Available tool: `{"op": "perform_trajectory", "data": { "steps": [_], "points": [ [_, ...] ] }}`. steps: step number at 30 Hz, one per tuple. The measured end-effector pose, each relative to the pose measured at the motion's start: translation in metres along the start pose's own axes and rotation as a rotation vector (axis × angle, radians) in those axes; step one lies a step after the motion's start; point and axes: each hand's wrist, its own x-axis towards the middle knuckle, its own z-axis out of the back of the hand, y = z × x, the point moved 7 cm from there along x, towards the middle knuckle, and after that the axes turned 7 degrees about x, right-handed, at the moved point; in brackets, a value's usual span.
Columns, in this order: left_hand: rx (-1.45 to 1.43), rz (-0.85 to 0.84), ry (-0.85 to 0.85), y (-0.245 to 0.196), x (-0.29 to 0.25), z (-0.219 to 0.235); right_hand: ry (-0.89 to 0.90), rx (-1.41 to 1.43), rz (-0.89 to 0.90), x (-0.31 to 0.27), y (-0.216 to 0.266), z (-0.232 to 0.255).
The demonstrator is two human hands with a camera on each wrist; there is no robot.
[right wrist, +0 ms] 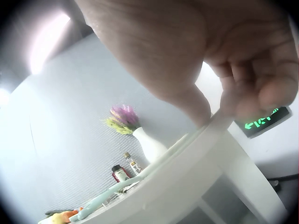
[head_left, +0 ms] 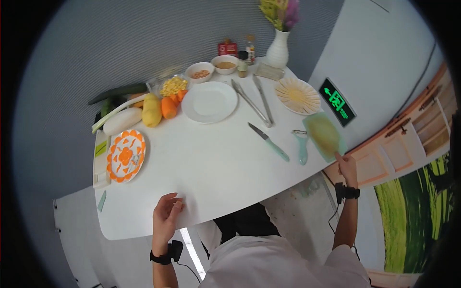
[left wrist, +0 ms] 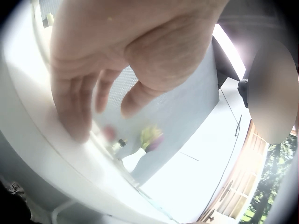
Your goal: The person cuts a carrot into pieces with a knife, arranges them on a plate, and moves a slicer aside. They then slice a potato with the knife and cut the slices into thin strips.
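My right hand (head_left: 348,170) is at the near corner of a thin green cutting board (head_left: 322,136), which lies by the table's right edge. In the right wrist view, the thumb and curled fingers of that hand (right wrist: 233,88) pinch the edge of the board. My left hand (head_left: 166,213) hovers at the table's front edge, fingers loosely bent, with nothing in it. Left of the board lie a pale green peeler (head_left: 302,148) and a knife (head_left: 272,143) with a matching handle. Metal tongs (head_left: 253,106) lie farther back.
A white plate (head_left: 210,102) and a fluted plate (head_left: 297,96) stand toward the back. An orange-patterned plate (head_left: 126,156) is at the left, near a white radish (head_left: 123,121), potatoes (head_left: 151,110) and carrots (head_left: 169,108). Small bowls (head_left: 200,72), seasoning bottles (head_left: 243,64) and a vase (head_left: 278,50) line the back.
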Motion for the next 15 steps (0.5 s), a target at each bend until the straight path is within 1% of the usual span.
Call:
{"op": "perform_trajectory", "data": {
  "steps": [3,6,9,12,15],
  "points": [
    [-0.014,-0.032,0.003,0.007,0.002,0.000,0.029,-0.031,0.011,0.009,-0.008,0.000],
    [0.018,0.007,-0.005,0.010,0.001,0.001,0.003,-0.126,-0.029,0.006,-0.002,0.004],
    [0.018,0.007,-0.010,0.013,0.000,-0.001,-0.254,-0.436,0.383,0.003,0.013,0.014],
    [0.034,-0.010,-0.027,0.015,-0.002,-0.002,-0.194,-0.302,0.298,-0.019,0.063,0.007],
    [0.045,-0.024,-0.036,0.013,-0.004,-0.003,-0.123,-0.232,0.481,-0.021,0.082,-0.013]
  ]
}}
